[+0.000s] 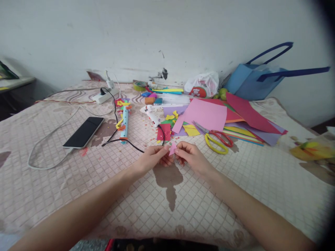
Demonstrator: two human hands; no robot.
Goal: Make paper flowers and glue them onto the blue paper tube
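Observation:
Between my two hands is a small pink piece of paper [173, 149], pinched from both sides just above the tablecloth. My left hand [159, 155] has its thumb and fingers closed on the paper's left edge. On the other edge, my right hand [188, 153] grips it between thumb and forefinger. Scissors with one yellow and one red handle [216, 145] lie open to the right of my right hand. Beyond my hands are a red paper piece [163, 132] and a white glue gun [150, 115]. A large pink sheet [206, 113] tops a pile of coloured paper.
At left, a phone [84, 132] lies with its cable attached, near a power strip [106, 95]. A light-blue paper strip with coloured cutouts [125, 122] stands left of the glue gun. A blue bag [251, 82] and a white plastic bag [202, 84] sit by the wall.

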